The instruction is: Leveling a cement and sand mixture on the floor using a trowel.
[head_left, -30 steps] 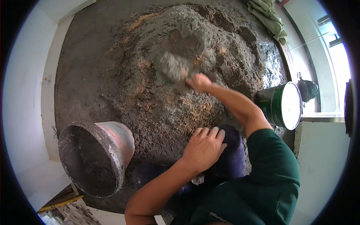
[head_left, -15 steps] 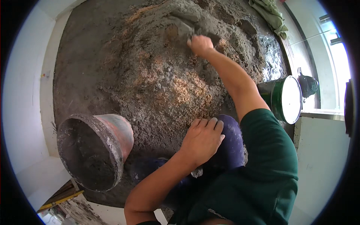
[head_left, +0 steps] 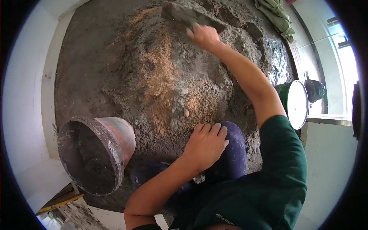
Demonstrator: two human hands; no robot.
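My right hand [head_left: 205, 37] is closed around the handle of a flat rectangular trowel [head_left: 186, 16], whose grey blade lies against the far part of a heap of grey mortar and orange-brown sand [head_left: 161, 76]. The blade is somewhat smeared by motion. Palm down, my left hand [head_left: 207, 145] rests on my purple-covered knee [head_left: 236, 143], fingers laid over its top and holding nothing. Loose sandy mix lies just beyond that knee.
A mortar-crusted bucket [head_left: 119, 134] lies tilted at the left, its mouth toward me, with grey residue inside. At the right are a green drum with a white end [head_left: 297, 104] and a dark green bundle [head_left: 315, 87]. Greenish cloth [head_left: 276, 17] lies at the far right wall.
The trowel has swung up and left, its blade now broadside. Sand has spread down the heap's left-middle part. My left hand stays on the knee.
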